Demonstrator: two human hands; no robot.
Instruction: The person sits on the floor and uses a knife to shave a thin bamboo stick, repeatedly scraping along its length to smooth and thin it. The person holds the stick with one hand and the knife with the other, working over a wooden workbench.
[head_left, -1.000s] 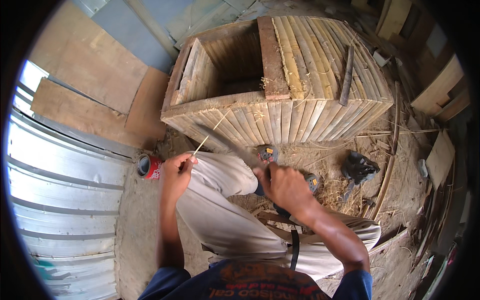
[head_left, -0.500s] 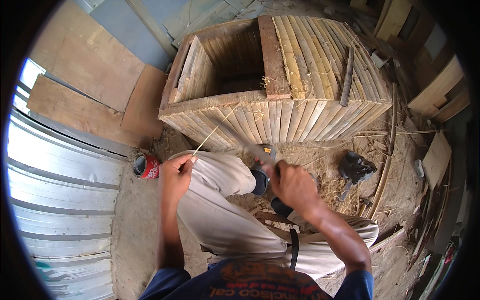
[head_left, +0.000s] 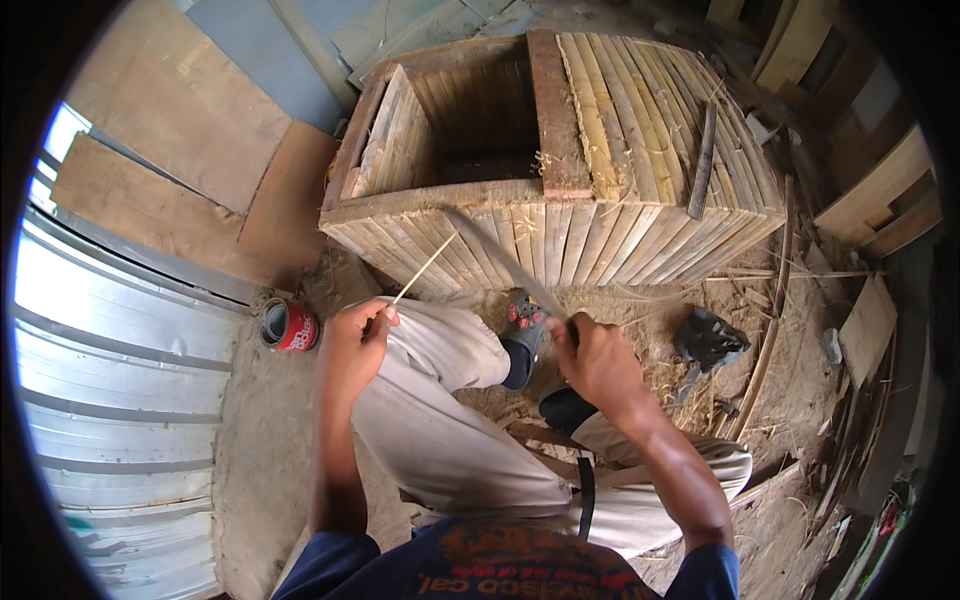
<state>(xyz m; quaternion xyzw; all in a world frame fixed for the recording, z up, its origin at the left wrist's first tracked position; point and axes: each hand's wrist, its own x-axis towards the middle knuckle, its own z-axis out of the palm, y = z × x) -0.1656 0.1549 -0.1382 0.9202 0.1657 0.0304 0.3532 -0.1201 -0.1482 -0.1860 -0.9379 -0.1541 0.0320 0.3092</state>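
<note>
Between the thumb and fingers of my left hand (head_left: 358, 345), above my left thigh, is a thin pale wooden stick (head_left: 425, 272) that slants up and to the right. My right hand (head_left: 602, 368) is wrapped round the handle of a long-bladed knife (head_left: 512, 264), hiding most of that handle. The slightly blurred blade reaches up and left, its end near the front upper edge of a slatted wooden box (head_left: 590, 240). Blade and stick tip look apart in this view. The box has a large square opening in its top left part.
A red open can (head_left: 290, 327) stands by the metal sheet wall (head_left: 130, 370) on the left. A dark strip of wood (head_left: 703, 160) lies on the box top. Right of my feet are a black plastic bag (head_left: 710, 338), wood shavings and long wooden strips.
The blade has swung so its end sits higher, near the box edge. My right hand has shifted slightly right. Less of the stick's length shows beyond my left hand, which has barely moved.
</note>
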